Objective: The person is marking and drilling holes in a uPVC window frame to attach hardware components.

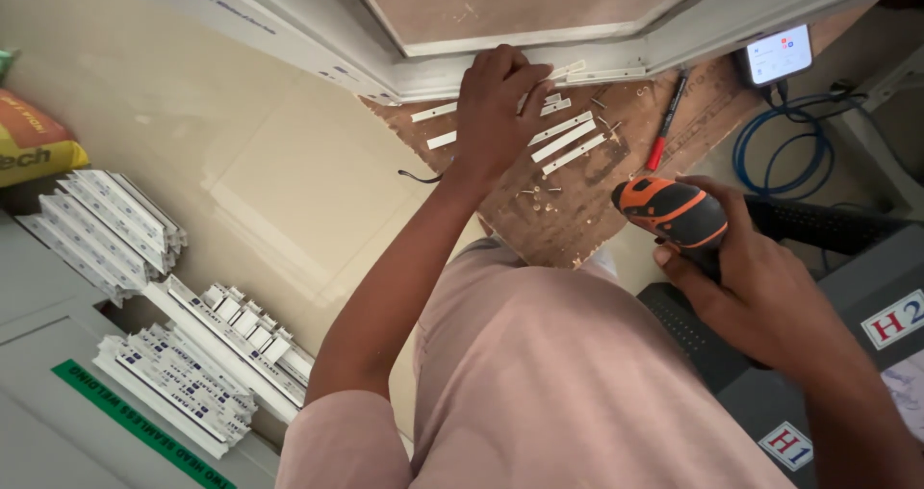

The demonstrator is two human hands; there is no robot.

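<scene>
Hands: left apparently pinching strips, right gripping drill.

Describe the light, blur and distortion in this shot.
Head view: soft, even daylight, only faint shadows; the phone screen glows near blown-out; the left hand and the drill in the right hand are slightly soft; the wide lens bends the white frame edges.

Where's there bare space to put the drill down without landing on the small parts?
The beige floor is bare between the wooden board and the stacked white profiles. The board is crowded: white strips, loose screws and a red pen lie around the left hand. By the right hand holding the drill, blue cable fills the floor.
</scene>
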